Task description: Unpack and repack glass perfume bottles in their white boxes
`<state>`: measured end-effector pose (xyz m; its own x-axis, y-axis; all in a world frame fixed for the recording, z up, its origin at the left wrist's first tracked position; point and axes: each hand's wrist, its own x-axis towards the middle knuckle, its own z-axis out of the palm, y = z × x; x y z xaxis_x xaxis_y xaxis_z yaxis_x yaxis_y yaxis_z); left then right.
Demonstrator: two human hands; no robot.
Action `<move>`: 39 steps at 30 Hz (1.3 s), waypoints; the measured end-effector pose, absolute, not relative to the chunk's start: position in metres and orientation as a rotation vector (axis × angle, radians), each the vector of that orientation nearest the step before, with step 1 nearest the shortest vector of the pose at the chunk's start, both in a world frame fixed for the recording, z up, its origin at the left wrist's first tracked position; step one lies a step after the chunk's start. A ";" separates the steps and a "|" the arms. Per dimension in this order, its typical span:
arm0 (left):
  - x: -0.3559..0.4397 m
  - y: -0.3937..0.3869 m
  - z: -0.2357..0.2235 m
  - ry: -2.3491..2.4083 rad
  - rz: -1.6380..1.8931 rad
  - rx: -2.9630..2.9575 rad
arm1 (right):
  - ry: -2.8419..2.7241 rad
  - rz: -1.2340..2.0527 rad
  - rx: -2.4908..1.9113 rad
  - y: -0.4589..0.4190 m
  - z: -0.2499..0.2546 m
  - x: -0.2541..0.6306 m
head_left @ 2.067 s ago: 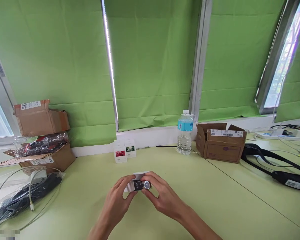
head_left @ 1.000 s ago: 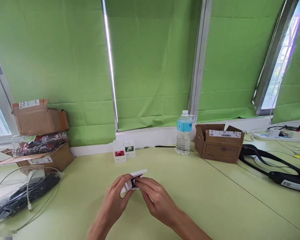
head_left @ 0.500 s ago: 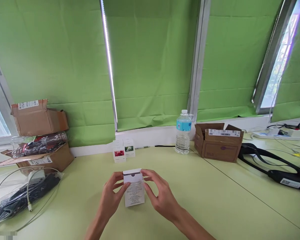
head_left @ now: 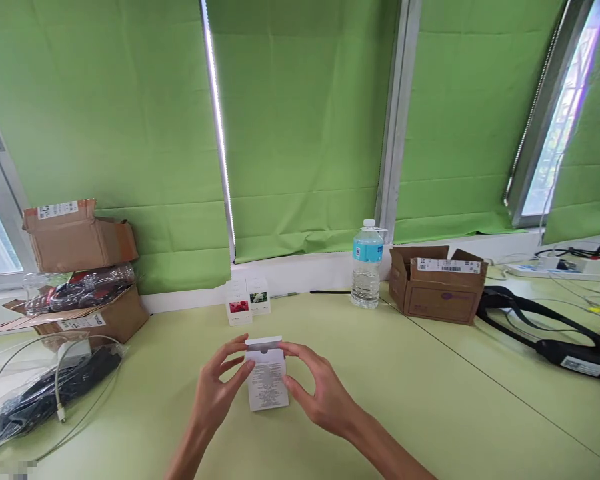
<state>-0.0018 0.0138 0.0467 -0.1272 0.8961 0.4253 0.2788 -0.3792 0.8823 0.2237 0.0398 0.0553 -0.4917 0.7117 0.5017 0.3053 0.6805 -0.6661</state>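
Green tabletop (head_left: pixel 405 413) bears a white carton (head_left: pixel 267 380), long axis forward, between spread left hand (head_left: pixel 215 393) and right hand (head_left: pixel 320 400)

I can't read the tiny print on the white box (head_left: pixel 267 381) from here. The black strap (head_left: pixel 570 352) runs off the right edge, the left forearm (head_left: pixel 183 453) and right forearm (head_left: pixel 385 460) are cut off at the bottom, and a blurred patch (head_left: pixel 10 470) covers the lower left corner.
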 end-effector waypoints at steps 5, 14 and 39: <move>-0.004 0.011 0.050 1.190 1.509 1.507 | -2.119 0.654 -0.767 0.040 0.058 0.224; 0.004 0.015 0.050 1.238 1.424 1.517 | -2.154 0.610 -0.611 0.041 0.065 0.225; 0.015 0.018 0.040 1.270 1.589 1.423 | -2.231 0.193 -0.621 0.041 0.050 0.221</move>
<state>0.0154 0.0175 0.0399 -0.2020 0.9170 0.3439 0.1332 -0.3221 0.9373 0.2210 0.0413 0.0495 -0.5634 0.4927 0.6631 0.3714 0.8681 -0.3294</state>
